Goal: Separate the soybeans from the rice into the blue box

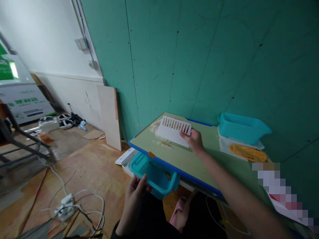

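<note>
My right hand (195, 140) is closed round the right side of a flat white plastic plate (171, 136) with a row of long slots along its far edge. That plate is held over the tabletop. Beside it lie a heap of pale granular stuff (154, 126) and a smaller scatter of powder and yellowish grains (164, 144). Just below the table's front edge, my left hand (136, 189) grips the near rim of a turquoise plastic tub (152, 177). A small cluster of yellow grains (168, 176) lies in the tub's right end.
The green tabletop (199, 159) has a blue edge and stands against a green wall. A second turquoise tub (241, 127) and an orange-yellow cloth or glove (246, 152) are at its right. A power strip (66, 207) with cables lies on the floor at left.
</note>
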A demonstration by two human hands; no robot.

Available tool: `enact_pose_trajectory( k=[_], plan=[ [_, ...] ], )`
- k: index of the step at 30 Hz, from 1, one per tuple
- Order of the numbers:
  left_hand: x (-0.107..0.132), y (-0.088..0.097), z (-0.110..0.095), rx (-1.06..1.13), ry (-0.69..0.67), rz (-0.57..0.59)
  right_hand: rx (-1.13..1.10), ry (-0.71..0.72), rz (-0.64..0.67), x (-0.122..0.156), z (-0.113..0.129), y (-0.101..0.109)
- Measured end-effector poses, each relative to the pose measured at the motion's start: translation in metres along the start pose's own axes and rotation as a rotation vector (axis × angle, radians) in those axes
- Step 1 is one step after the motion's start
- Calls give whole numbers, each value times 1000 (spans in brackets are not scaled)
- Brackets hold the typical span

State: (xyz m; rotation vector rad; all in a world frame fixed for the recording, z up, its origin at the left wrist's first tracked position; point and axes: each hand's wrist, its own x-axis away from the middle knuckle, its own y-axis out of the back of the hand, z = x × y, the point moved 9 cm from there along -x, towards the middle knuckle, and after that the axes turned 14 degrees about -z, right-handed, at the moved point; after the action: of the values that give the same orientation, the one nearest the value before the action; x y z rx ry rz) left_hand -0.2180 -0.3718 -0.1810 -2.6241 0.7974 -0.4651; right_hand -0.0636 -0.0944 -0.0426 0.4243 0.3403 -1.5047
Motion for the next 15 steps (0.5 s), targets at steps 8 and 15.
enact_pose_trajectory(
  k=[8,15],
  plan=[
    [13,-3,12,9,5,30,44,-104,40,2,-34,-19],
    [20,1,16,-34,14,28,5,-113,95,5,-36,-27]
  ],
)
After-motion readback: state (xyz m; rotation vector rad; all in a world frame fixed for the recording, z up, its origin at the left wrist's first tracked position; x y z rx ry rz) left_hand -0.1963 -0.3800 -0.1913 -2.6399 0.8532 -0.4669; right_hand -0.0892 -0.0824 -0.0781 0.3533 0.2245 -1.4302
